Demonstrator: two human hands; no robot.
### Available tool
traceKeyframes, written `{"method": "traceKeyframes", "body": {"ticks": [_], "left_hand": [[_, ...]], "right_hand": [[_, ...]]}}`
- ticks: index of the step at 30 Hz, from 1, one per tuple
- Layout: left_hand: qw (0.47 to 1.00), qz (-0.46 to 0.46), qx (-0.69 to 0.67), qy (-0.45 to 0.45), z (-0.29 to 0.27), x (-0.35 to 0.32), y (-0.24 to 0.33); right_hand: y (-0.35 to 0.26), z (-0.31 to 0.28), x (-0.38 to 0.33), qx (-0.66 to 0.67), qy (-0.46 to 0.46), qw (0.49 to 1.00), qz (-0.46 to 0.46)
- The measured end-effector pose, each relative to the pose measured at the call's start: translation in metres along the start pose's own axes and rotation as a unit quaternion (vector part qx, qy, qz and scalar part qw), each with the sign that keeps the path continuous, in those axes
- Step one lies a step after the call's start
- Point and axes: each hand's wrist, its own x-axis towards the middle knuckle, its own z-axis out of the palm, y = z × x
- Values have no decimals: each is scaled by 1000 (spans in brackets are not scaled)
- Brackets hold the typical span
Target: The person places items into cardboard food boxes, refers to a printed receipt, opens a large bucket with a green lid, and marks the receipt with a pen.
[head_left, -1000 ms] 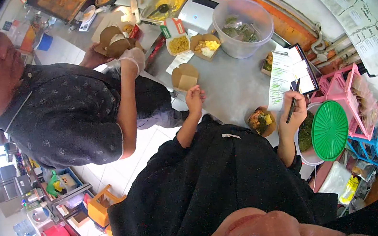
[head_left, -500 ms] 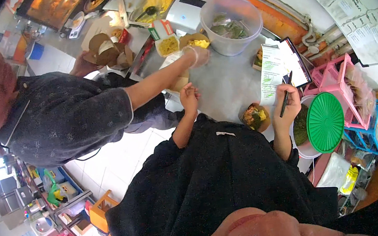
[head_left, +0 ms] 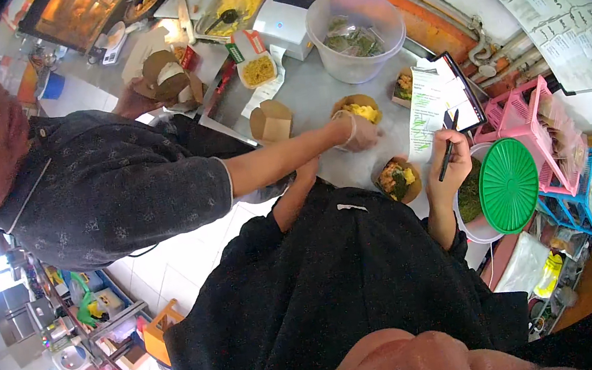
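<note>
- Two people: the camera wearer and a co-worker (head_left: 107,189) in a dark shirt.
- Four brown paper bowls with food: (head_left: 397,180), (head_left: 357,110), (head_left: 403,86), (head_left: 259,70).
- One empty brown carton (head_left: 270,122).
- One big clear tub (head_left: 356,34).
- One green lid (head_left: 509,185).
- One pen (head_left: 449,152).
- One pink rack (head_left: 530,129).

Green lid (head_left: 509,185), pink basket (head_left: 529,123)

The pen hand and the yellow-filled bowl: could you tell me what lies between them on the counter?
In the head view, between the right hand with its pen and the yellow-filled bowl lies the lower end of a paper sheet on bare grey counter.
</note>
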Motion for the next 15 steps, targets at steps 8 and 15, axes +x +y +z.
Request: {"method": "traceKeyframes", "body": {"ticks": [8, 15], "left_hand": [[992, -112, -22, -60, 10, -5, 40], [988, -133, -37, -63, 9, -6, 41]], "right_hand": [[11, -18, 13, 18, 50, 998, -41], [13, -25, 19, -2, 67, 997, -45]]}}
